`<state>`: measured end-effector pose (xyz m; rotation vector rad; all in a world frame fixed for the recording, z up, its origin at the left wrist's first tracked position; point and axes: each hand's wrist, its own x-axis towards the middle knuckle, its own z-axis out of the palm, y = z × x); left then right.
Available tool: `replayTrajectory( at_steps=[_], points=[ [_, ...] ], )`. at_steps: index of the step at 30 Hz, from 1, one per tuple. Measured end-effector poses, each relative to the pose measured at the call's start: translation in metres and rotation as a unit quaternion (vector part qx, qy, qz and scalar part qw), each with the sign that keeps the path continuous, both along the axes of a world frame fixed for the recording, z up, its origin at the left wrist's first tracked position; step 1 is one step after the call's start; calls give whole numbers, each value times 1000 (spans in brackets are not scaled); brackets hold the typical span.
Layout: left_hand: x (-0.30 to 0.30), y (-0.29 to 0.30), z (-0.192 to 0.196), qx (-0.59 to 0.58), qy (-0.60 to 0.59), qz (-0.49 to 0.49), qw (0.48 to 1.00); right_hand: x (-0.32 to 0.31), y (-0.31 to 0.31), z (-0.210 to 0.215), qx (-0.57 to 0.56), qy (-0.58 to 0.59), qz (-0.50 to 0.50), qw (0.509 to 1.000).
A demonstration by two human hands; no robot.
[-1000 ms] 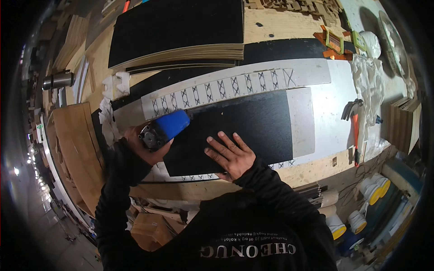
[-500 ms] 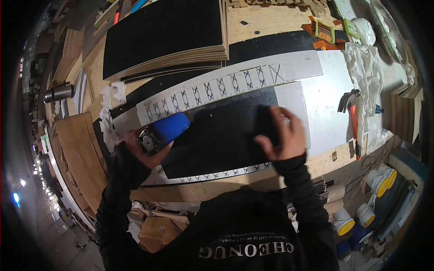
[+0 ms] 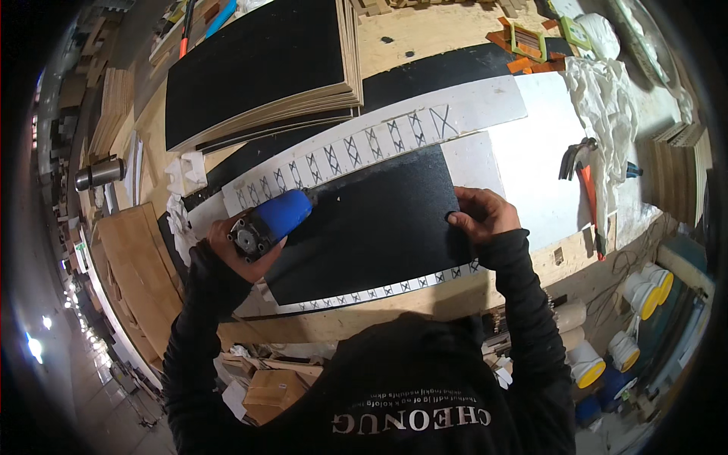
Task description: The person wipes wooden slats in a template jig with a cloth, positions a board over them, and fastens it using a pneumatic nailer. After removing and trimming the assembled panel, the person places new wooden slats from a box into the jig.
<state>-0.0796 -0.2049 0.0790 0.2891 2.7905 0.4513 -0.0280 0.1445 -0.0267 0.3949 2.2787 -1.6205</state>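
My left hand (image 3: 241,254) is wrapped round a blue power tool (image 3: 285,214) with a black cap held by screws; its exact kind I cannot make out. The tool lies over the left end of a black rectangular board (image 3: 371,220). My right hand (image 3: 487,214) grips the board's right edge, thumb on top and the other fingers around the edge. Along the board's far side runs a white strip (image 3: 351,154) marked with a row of black crosses. A narrower marked strip (image 3: 388,290) shows along the near side.
A stack of black-faced boards (image 3: 258,72) stands at the far left. To the right lie a claw hammer (image 3: 584,178) with an orange handle and a crumpled white sheet (image 3: 603,106). A cardboard piece (image 3: 136,265) is at the left; white buckets (image 3: 641,296) stand below the table's right side.
My right hand has come down from hovering over the board and moved right to take hold of its right edge. My left hand still holds the blue tool in nearly the same place.
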Motion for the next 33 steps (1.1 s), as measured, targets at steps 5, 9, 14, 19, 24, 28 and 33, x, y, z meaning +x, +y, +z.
replayTrajectory(
  at_steps=[5, 9, 14, 19, 24, 28, 33],
  points=[
    [-8, 20, 9, 52, -64, 59, 995, 0, 2, -6, 0, 1, 0, 1000],
    [-11, 27, 9, 16, -57, 19, 998, 0, 4, -8, 13, -6, -4, 1000],
    [-14, 30, 2, -48, -8, -4, 999, 0, 5, -3, -10, -9, 11, 1000],
    [-18, 35, 4, 49, -27, -15, 998, -2, 7, -4, 10, 22, 20, 1000],
    [-20, 46, 3, 92, -6, -25, 995, 0, 7, -7, 35, 23, 11, 999],
    [-22, 55, 3, 23, -37, -5, 999, 0, 9, -6, 33, 27, 18, 999],
    [-24, 66, 12, -19, -16, -41, 999, -1, 10, -4, 32, 20, 23, 999]
  ],
)
